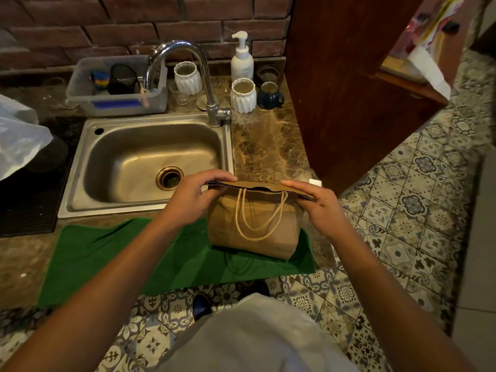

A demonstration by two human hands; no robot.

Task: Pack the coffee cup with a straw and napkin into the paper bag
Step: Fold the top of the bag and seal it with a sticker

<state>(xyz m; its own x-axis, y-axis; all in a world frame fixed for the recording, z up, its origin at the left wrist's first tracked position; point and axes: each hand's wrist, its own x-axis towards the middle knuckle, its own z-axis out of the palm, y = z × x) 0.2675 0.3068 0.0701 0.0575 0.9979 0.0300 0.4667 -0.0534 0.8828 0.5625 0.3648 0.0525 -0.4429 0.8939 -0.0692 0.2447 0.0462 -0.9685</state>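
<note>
Bag (252,224) was matt brown paper; sink (150,157) brushed steel; towel (107,253) green cloth; counter (265,146) glossy marble.

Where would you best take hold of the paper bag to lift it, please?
Take the twine handles from the near side: the paper bag has its top folded shut, pinched by the left hand and right hand, and both loops hang down its front.

Brown bag, green mat

Paper bag (252,226) was kraft brown w/ tan rope handles (259,218); towel (112,253) solid green; floor tiles (418,200) blue-grey floral pattern; countertop (265,146) brown marbled.
</note>
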